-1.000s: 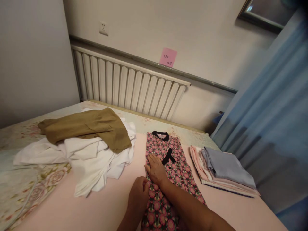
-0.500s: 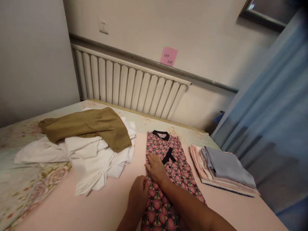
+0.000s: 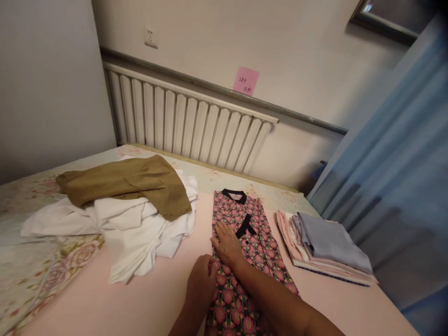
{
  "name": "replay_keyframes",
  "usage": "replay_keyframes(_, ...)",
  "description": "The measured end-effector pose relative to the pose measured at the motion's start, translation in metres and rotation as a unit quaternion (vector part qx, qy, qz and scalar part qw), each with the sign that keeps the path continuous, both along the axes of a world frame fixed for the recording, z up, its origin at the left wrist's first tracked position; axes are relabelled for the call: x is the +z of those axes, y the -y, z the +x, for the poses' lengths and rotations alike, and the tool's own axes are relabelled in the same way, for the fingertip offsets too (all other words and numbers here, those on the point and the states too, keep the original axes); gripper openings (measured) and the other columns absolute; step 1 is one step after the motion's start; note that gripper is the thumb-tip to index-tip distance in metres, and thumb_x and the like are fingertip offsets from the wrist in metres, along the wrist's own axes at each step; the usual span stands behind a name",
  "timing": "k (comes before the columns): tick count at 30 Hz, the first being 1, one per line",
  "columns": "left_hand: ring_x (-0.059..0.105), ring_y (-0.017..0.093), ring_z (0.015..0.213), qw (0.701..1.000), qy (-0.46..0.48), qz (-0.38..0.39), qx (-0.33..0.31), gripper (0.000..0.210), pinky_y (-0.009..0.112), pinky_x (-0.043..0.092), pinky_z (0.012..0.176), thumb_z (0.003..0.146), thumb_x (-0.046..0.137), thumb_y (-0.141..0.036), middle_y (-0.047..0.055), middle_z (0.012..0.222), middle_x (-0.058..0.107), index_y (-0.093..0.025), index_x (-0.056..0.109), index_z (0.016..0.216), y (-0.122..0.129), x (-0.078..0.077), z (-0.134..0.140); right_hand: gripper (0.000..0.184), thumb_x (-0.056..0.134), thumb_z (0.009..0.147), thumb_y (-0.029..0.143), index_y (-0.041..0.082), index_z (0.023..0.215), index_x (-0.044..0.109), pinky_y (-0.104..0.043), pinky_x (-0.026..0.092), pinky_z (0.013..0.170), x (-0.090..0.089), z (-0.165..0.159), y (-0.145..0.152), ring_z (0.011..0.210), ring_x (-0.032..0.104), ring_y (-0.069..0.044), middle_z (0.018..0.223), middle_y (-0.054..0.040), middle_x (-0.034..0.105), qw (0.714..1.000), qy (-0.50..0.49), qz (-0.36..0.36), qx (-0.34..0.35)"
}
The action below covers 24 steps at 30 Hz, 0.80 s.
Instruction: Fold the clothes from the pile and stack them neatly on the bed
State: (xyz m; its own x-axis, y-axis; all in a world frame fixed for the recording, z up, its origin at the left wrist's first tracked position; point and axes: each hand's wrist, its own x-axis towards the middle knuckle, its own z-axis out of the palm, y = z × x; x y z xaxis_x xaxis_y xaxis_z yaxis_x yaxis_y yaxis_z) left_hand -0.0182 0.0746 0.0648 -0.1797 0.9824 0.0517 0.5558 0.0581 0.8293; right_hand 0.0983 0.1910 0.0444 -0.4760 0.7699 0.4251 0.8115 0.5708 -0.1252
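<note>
Hardly any shift: floral shirt (image 3: 259, 254) beneath flat, spread right grip (image 3: 227, 245), beside curled left grip (image 3: 202, 279)

Bare left hand (image 3: 203, 279), bare right hand (image 3: 227, 245), rounded bare right forearm (image 3: 269, 289) tapering toward the wrist (image 3: 239, 266)

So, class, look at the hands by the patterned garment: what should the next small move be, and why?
Probably uncurl the left hand and lay it flat along the near left edge of the patterned garment: it is curled there, while the right hand rests palm-down on the cloth and could steady it.
</note>
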Motion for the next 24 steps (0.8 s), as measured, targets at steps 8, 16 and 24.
replay_keyframes(8,0.056,0.016,0.077,1.000,0.005,-0.002,0.001,0.016,0.026,0.040,0.072,0.083,0.042,-0.018,0.001,0.082,0.061,-0.020,0.058,0.083,0.0005,0.0011,0.0002,0.048,0.048,0.093,0.039,0.015,0.135,0.049,-0.044,0.025,0.113,0.0002,0.0000,0.0001,0.134,0.037,-0.024,0.141,-0.0118,0.048,1.000,-0.006,-0.001,0.002)
replay_keyframes(16,0.056,0.016,0.078,1.000,-0.003,-0.002,-0.001,0.016,0.027,0.040,0.073,0.084,0.042,-0.018,0.002,0.083,0.061,-0.020,0.058,0.083,0.0011,0.0023,0.0002,0.049,0.049,0.093,0.038,0.015,0.136,0.047,-0.044,0.026,0.113,0.0006,-0.0005,0.0003,0.134,0.037,-0.023,0.139,-0.0115,0.050,1.000,-0.005,0.005,0.002)
replay_keyframes(24,0.057,0.016,0.079,1.000,-0.002,-0.006,-0.004,0.017,0.027,0.041,0.073,0.084,0.042,-0.018,0.002,0.084,0.062,-0.020,0.058,0.084,0.0013,0.0028,-0.0007,0.049,0.050,0.092,0.038,0.014,0.135,0.048,-0.043,0.027,0.113,0.0014,-0.0007,0.0011,0.135,0.037,-0.023,0.140,-0.0123,0.049,1.000,0.001,0.003,-0.001)
